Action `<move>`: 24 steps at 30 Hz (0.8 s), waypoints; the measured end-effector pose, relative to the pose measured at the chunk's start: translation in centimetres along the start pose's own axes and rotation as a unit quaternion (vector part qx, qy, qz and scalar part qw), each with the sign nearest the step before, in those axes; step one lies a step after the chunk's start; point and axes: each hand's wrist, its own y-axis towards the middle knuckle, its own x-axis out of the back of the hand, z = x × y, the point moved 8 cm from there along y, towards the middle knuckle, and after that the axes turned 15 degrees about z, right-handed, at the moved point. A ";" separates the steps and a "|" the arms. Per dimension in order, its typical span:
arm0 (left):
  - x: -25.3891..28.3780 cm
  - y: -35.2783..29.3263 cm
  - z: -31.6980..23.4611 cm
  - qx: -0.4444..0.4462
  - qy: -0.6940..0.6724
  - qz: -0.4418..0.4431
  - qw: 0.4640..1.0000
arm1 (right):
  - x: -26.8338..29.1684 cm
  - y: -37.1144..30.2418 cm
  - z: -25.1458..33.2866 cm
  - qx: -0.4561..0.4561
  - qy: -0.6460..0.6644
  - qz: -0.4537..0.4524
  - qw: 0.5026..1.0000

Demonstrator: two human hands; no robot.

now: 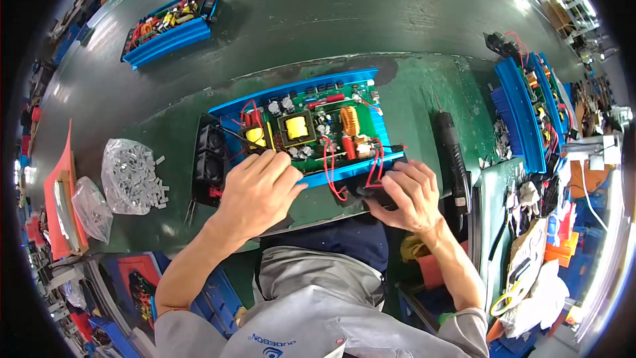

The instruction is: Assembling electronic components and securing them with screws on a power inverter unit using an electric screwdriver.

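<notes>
While the left hand (255, 189) rests open on the circuit board (311, 129), the right hand (407, 193), at its four o'clock, grips a black end panel (371, 189) with red wires (329, 169).

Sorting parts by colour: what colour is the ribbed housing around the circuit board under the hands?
Bright blue; the ribbed housing shows best in the head view.

Plenty of open green bench (318, 20) behind the blue unit (301, 126), all the way up to the second blue unit (171, 26) far back left, so reaching over the top is easy. Left side's tighter: the black fan block (209, 158) sits right against the chassis, with the bag of small grey parts (129, 176) near it. On the right, the black electric screwdriver (454, 152) lies in the gap before the row of upright blue units (527, 116), and the near edge is taken up by the left hand (255, 192) and right hand (404, 192).
</notes>
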 end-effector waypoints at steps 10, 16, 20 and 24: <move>1.6 0.1 1.5 0.006 -0.075 0.012 0.997 | 4.6 5.7 -4.6 0.050 0.105 0.046 0.992; -0.8 0.2 0.3 -0.005 -0.068 -0.025 0.997 | 1.9 5.4 -11.9 -0.289 0.296 0.203 0.887; -1.0 -0.1 0.4 0.025 -0.080 0.002 0.996 | -1.0 5.2 -16.5 -0.369 0.339 0.313 0.807; 3.9 -4.0 1.5 0.108 -0.107 -0.121 0.981 | -0.1 7.4 -16.7 -0.341 0.258 0.312 0.848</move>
